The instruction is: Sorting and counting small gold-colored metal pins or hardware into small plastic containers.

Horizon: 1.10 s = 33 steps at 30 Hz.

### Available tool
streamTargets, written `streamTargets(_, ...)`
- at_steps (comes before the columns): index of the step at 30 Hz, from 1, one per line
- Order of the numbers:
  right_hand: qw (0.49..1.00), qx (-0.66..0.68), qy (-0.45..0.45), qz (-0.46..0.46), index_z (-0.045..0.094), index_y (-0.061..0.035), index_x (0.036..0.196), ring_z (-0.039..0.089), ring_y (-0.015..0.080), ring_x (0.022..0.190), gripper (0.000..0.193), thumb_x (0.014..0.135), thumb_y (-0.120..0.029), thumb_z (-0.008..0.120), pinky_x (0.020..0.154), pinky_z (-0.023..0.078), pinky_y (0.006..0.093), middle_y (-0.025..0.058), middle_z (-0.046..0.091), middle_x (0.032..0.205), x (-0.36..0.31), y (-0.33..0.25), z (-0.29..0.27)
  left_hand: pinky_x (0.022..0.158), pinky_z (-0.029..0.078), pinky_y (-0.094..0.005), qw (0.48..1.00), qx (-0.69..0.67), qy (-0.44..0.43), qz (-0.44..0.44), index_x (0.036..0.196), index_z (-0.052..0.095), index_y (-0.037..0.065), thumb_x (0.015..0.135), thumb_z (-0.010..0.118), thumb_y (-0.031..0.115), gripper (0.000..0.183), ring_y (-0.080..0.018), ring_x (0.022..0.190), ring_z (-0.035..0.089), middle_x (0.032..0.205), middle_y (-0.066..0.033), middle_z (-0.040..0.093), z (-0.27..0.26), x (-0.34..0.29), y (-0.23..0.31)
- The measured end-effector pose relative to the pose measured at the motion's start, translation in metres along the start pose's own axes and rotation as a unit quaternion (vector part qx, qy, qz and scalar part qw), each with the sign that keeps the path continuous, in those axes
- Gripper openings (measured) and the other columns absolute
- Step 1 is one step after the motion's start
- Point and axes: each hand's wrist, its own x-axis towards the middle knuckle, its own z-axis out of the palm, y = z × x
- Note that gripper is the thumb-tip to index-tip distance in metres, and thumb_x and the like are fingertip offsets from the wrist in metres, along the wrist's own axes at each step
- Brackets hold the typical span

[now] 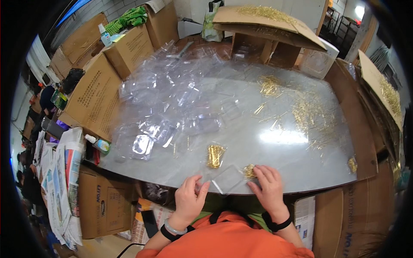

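Observation:
A small heap of thin gold metal pins [249, 171] lies near the table's front edge. Against it rest the fingertips of my right hand [267, 185], the thumb held apart from them. To the left, my left hand [190, 197] hovers by the edge with fingers curved and a gap to the thumb; nothing shows in it. Between both hands a flat clear plastic case [228, 179] lies on the tabletop, nearest my left fingers. Just beyond it is a clear pack filled with gold pins [215, 156].
Many clear plastic cases [180, 92] cover the table's left half. Loose gold pins [309, 109] are scattered at right, with a small bundle [352, 165] at the right edge. Cardboard boxes [92, 99] wall the left side; a cardboard tray [262, 19] of pins stands behind.

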Motion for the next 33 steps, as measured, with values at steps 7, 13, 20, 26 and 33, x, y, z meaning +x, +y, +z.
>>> streamTargets(7,0.999,-0.005,0.046,-0.022,0.072,-0.006,0.111,0.067,0.0303,0.099,0.028,0.084,-0.007,0.078,0.092,0.051,0.042,0.0095,0.074,0.11,-0.002,0.007,0.002,0.06,0.053,-0.0393,0.994,0.108,-0.02,-0.008,0.083,0.074,0.004,0.082,0.083,0.044,0.041,-0.0277,0.063,0.069,0.066,-0.0092,0.068,0.026,0.015,-0.001)
streamTargets(13,0.998,0.024,0.062,-0.004,0.067,-0.0085,0.127,0.063,0.0369,0.111,0.039,0.088,-0.006,0.069,0.091,0.054,0.0436,0.0161,0.068,0.124,-0.012,0.002,0.012,0.071,0.059,-0.0373,0.992,-0.019,-0.123,-0.036,0.122,0.065,0.005,0.101,0.068,0.028,0.031,-0.0299,0.078,0.074,0.099,-0.0166,0.077,0.035,0.011,-0.04)
streamTargets(20,0.999,0.029,0.04,0.017,0.066,-0.0063,0.122,0.065,0.0344,0.104,0.034,0.088,-0.007,0.072,0.09,0.054,0.0441,0.0136,0.069,0.117,-0.007,-0.001,0.003,0.079,0.063,-0.0423,0.831,-0.414,-0.293,-0.227,0.097,0.058,0.0,0.102,0.066,0.021,0.023,-0.0319,0.092,0.076,0.106,-0.0242,0.073,-0.016,-0.027,-0.057)
streamTargets(26,0.999,0.027,0.009,0.016,0.066,-0.0048,0.121,0.061,0.0349,0.109,0.037,0.085,-0.003,0.072,0.095,0.051,0.0446,0.0124,0.065,0.118,-0.002,0.007,0.009,0.082,0.063,-0.0377,0.795,-0.449,-0.281,-0.295,0.107,0.049,-0.002,0.109,0.055,0.019,0.022,-0.0275,0.101,0.072,0.117,-0.0236,0.068,0.032,-0.042,-0.074)
streamTargets(33,0.999,0.005,-0.001,-0.04,0.07,-0.009,0.115,0.06,0.0287,0.108,0.035,0.081,-0.004,0.073,0.093,0.049,0.0421,0.0059,0.066,0.112,-0.004,-0.004,0.001,0.091,0.061,-0.0411,0.776,-0.466,-0.277,-0.323,0.121,0.047,-0.011,0.111,0.049,0.022,0.034,-0.0313,0.11,0.07,0.123,-0.0284,0.063,0.048,-0.035,-0.034)
